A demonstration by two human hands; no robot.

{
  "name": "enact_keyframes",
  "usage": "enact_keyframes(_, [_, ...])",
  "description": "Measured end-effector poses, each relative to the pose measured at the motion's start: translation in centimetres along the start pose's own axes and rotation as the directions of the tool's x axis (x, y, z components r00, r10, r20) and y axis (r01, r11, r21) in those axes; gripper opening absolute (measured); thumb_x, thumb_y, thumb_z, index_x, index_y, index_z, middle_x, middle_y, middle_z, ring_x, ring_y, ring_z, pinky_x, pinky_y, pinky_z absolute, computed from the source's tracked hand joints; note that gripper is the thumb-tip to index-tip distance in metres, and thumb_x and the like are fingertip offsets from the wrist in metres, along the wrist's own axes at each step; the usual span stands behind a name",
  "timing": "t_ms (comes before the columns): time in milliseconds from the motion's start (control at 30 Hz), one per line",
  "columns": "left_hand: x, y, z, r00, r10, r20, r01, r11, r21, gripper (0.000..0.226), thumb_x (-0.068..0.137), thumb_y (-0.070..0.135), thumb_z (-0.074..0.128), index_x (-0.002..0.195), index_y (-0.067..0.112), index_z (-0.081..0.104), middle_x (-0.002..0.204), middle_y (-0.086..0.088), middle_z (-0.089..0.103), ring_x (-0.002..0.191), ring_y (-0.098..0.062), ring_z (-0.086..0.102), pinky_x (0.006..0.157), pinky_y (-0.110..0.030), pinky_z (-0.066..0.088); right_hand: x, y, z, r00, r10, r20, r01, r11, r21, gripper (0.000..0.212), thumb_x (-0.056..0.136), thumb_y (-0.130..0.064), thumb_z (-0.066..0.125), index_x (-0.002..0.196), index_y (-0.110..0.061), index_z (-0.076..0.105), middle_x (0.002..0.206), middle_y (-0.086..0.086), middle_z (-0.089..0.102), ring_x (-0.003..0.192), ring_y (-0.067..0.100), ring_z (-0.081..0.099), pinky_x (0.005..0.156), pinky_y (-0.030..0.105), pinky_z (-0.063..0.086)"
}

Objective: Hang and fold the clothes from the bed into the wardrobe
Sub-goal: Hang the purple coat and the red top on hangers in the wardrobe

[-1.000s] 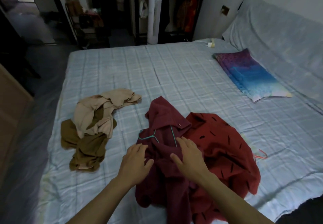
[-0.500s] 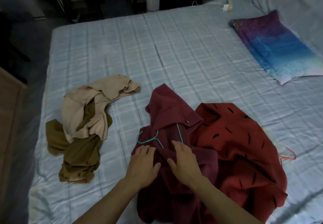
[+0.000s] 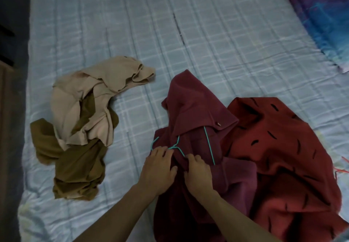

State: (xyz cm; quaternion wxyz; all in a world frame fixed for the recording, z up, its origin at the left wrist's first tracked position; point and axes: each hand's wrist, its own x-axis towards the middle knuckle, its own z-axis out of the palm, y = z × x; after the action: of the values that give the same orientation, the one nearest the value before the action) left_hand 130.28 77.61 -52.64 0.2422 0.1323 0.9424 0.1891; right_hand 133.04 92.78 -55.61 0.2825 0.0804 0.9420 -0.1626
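Observation:
A maroon garment (image 3: 196, 109) lies crumpled on the bed (image 3: 132, 24), with a thin teal hanger (image 3: 209, 145) partly inside its collar. My left hand (image 3: 159, 168) rests flat on the maroon cloth, its fingertips touching the hanger's hook end. Just to its right, my right hand (image 3: 198, 171) has its fingers curled into the maroon fabric beside the hanger wire. A red garment with black dashes (image 3: 279, 156) lies under and to the right of the maroon one. To the left sits a pile of a beige garment (image 3: 90, 100) and an olive garment (image 3: 75, 168).
A purple and blue pillow (image 3: 321, 18) lies at the bed's far right. A bit of red-orange hanger wire (image 3: 344, 170) shows at the red garment's right edge. Dark floor runs along the bed's left side.
The view has tilted down and moved closer to the bed. Both hands have slid forward to the hanger, and my right hand's fingers have curled into the maroon cloth.

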Motion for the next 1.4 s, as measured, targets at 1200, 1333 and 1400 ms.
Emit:
enact_keyframes(1200, [-13.8, 10.3, -19.8, 0.719, 0.291, -0.631, -0.265, 0.954, 0.138, 0.056, 0.085, 0.013, 0.067, 0.138, 0.006, 0.052, 0.147, -0.016, 0.045, 0.137, -0.033, 0.042, 0.114, -0.048, 0.036, -20.6, 2.5, -22.9, 0.572, -0.293, -0.766, 0.59, 0.796, 0.135, 0.019, 0.089, -0.025, 0.072, 0.079, -0.013, 0.06, 0.064, -0.008, 0.058, 0.058, 0.006, 0.053, 0.06, 0.022, 0.041])
enact_keyframes(1333, [-15.8, 11.6, -22.9, 0.642, 0.346, -0.684, -0.312, 0.933, 0.179, 0.059, 0.086, 0.017, 0.069, 0.14, 0.006, 0.05, 0.147, -0.012, 0.046, 0.136, -0.029, 0.042, 0.113, -0.047, 0.038, -23.8, 2.6, -25.5, 0.526, -0.371, -0.766, 0.644, 0.761, 0.074, 0.014, 0.09, -0.029, 0.071, 0.083, -0.018, 0.065, 0.067, -0.01, 0.062, 0.062, 0.007, 0.058, 0.06, 0.018, 0.043])
enact_keyframes(1400, [-16.9, 12.3, -24.8, 0.584, 0.4, -0.707, -0.342, 0.91, 0.233, 0.06, 0.089, 0.023, 0.066, 0.143, 0.007, 0.047, 0.148, -0.012, 0.045, 0.136, -0.029, 0.042, 0.112, -0.048, 0.038, -25.3, 2.5, -27.2, 0.476, -0.422, -0.771, 0.681, 0.732, 0.02, 0.009, 0.089, -0.028, 0.072, 0.086, -0.02, 0.068, 0.071, -0.011, 0.064, 0.064, 0.004, 0.06, 0.061, 0.015, 0.043])
